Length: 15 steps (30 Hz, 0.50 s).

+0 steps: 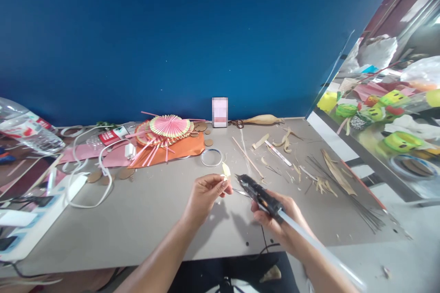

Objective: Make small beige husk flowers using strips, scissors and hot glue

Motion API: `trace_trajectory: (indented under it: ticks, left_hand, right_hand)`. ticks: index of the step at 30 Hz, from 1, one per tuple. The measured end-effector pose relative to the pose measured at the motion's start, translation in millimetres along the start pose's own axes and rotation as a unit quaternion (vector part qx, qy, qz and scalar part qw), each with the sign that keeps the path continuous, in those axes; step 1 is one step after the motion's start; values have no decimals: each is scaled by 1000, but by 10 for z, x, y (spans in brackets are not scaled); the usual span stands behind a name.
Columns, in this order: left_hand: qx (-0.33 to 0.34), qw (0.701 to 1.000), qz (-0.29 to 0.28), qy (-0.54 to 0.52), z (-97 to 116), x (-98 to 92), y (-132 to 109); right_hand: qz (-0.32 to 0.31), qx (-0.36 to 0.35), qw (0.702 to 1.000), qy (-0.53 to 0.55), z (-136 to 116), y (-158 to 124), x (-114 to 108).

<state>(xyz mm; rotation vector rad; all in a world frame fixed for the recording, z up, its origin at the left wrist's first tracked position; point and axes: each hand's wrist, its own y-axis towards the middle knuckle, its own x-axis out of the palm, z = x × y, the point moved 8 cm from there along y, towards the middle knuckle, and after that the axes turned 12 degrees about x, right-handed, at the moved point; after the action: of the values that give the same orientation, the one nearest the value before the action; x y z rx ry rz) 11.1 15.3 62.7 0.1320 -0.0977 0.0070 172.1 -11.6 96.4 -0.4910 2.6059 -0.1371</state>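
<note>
My left hand (212, 187) is closed, pinching a small pale yellow piece of husk (226, 169) between thumb and fingertips, above the table. My right hand (283, 219) is wrapped round a black hot glue gun (257, 192). A long whitish glue stick (319, 247) sticks out of its back end and runs along my forearm. The gun's nozzle points towards the husk piece, a small gap apart from it. Below the nozzle shows a thin metal part (241, 192); whether it belongs to the gun, I cannot tell.
Dry husk scraps (287, 139), a wooden stick (247, 157) and a tape ring (211, 157) lie beyond my hands. Pink paper fans (172, 126) and a white cable (74, 192) are at left, by a power strip (44, 219). A blue panel (213, 32) stands behind.
</note>
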Motion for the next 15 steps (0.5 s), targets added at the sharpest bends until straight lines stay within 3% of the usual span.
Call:
trace_trajectory:
  ticks: [5,8,11,15]
  left_hand:
    - [-23,1000,6,-5,-84,-22,-28]
    - [-37,999,4,-3,-158,-11,-57]
    - [-39,999,-10,13,-218,42,-73]
    - [-49,998,-15,20,-300,131,-46]
  right_hand:
    - [107,65,992,1,282,-68,-393]
    - [127,142,981,-45,546,-122,-538]
    - [119,215,966,-79,802,-160,-553]
    - [82,231,967,-71,993,-96,-405]
